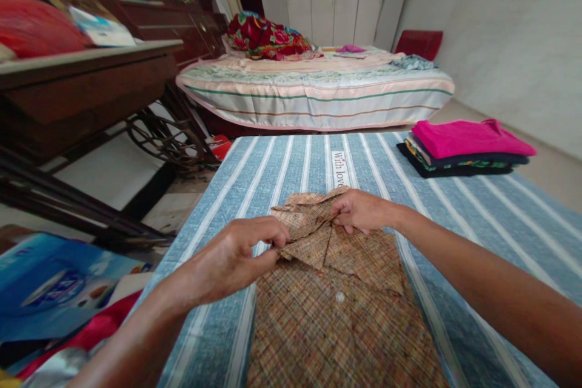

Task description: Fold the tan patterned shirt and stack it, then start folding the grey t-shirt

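A brown plaid shirt point(343, 327) lies on the blue-and-white striped tablecloth point(291, 157), its collar end pointing away from me. One pale button shows on its front. My left hand point(240, 251) pinches the collar's left side between thumb and fingers. On the collar's right side, my right hand point(357, 211) is closed on the fabric, with its fingertips curled under. Between both hands the collar is bunched and slightly raised. The shirt's lower end runs out of view at the bottom.
A stack of folded clothes point(473, 139), bright pink on top, sits at the table's right. Beyond stands a bed point(313, 94) with a red floral blanket point(268, 36). A sewing machine table point(91, 82) and a blue carton point(59, 285) are at the left.
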`<state>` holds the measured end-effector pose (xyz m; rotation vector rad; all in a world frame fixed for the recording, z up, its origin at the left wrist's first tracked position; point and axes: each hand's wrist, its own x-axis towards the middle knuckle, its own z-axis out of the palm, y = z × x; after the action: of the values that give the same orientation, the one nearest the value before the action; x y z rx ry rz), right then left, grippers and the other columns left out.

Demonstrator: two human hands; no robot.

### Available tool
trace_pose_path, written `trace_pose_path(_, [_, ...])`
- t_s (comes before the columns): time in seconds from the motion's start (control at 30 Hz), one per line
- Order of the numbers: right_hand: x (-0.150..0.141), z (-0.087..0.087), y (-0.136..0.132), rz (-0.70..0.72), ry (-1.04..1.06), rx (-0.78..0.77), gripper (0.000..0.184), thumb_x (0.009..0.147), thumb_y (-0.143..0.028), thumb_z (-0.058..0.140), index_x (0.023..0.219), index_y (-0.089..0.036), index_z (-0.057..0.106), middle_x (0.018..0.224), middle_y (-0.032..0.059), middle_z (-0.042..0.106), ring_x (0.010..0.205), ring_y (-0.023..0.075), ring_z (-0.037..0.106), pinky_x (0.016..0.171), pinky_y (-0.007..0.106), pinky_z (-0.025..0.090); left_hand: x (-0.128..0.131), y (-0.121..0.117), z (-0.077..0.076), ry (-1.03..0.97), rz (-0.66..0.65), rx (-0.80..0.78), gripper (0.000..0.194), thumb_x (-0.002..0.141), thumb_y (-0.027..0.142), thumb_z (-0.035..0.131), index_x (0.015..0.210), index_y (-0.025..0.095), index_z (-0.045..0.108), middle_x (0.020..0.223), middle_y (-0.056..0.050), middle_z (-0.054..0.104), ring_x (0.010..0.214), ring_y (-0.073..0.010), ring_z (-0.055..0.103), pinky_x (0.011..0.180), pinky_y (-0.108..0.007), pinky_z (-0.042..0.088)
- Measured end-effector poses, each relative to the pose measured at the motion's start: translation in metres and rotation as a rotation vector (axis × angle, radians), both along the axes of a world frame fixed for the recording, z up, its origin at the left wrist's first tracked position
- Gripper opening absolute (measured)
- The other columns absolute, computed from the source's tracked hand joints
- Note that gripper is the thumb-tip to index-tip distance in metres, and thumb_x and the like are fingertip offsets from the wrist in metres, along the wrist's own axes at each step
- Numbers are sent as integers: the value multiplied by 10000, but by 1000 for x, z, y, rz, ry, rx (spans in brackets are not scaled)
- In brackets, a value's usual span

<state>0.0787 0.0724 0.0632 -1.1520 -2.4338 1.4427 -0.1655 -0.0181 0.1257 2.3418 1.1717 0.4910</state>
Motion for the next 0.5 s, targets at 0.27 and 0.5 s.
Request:
trace_pose_path(0.27, [-3, 43, -12, -35, -4, 614, 156, 782, -148, 524, 640, -168, 587, 626, -20, 542, 616, 100, 475, 576, 237, 312, -5, 1, 3, -116, 127, 37, 104, 762, 156, 532, 754, 203, 625, 805, 21, 682, 751, -106, 622, 716, -210, 482])
trace_pose_path(0.5, [-13, 11, 23, -297, 71, 615, 107, 767, -139, 549, 690, -169, 618, 581, -36, 532, 565, 101, 470, 547, 234, 298, 6, 33, -6, -218, 349, 63, 88, 717, 174, 540, 711, 176, 628, 634, 31, 628, 588, -91, 567, 563, -198, 449])
